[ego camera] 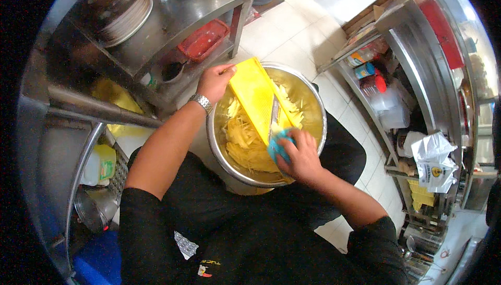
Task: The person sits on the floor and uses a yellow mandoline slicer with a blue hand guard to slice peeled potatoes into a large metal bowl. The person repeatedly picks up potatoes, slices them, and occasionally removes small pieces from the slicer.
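A yellow plastic mandoline slicer [254, 93] lies slantwise over a large stainless steel bowl [321, 107], which stands between the person's knees. My left hand [216, 82], below a metal wristwatch [202, 100], grips the slicer's upper left end. Down at its lower end, past the metal blade [274, 116], my right hand [300, 155] presses a blue cloth or pad [280, 146] against the slicer. A pale yellow piece shows just above the blue item; whatever else lies under that hand is hidden. Thin yellow strips, possibly potato, fill much of the bowl [244, 144].
At the upper left, a steel table [188, 7] holds stacked plates [131, 18], with a red tray [205, 40] on its lower shelf. Steel shelving with jars and plastic tubs [393, 112] runs along the right. A steel rail [129, 116] crosses near the left arm.
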{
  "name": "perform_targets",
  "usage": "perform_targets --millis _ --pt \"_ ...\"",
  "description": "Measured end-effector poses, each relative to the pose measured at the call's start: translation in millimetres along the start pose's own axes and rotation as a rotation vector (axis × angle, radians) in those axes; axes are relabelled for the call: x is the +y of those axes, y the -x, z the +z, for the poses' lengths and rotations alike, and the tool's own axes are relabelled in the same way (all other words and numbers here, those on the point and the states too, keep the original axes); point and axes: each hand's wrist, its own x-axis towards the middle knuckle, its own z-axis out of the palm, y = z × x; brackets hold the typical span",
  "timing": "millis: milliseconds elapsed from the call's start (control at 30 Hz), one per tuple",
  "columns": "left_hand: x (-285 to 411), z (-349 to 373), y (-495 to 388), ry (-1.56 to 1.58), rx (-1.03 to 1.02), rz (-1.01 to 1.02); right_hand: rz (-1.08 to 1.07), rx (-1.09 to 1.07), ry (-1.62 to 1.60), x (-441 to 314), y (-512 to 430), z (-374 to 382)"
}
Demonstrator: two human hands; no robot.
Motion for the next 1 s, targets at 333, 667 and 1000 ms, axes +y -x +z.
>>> perform_targets --millis 333,667,1000 --pt "6.3 -5.2 -7.1 0.104 -0.033 -0.022 -0.032 0.2 -0.111 5.8 -168.7 31.8" --pt "37.0 2.0 16.0 -0.588 0.231 0.525 0.112 0.229 -0.376 18.3 -115.0 -24.6" --pt "62.9 54.3 98.9 -0.756 -0.324 0.625 0.189 0.115 -0.244 11.8 -7.2 -71.7"
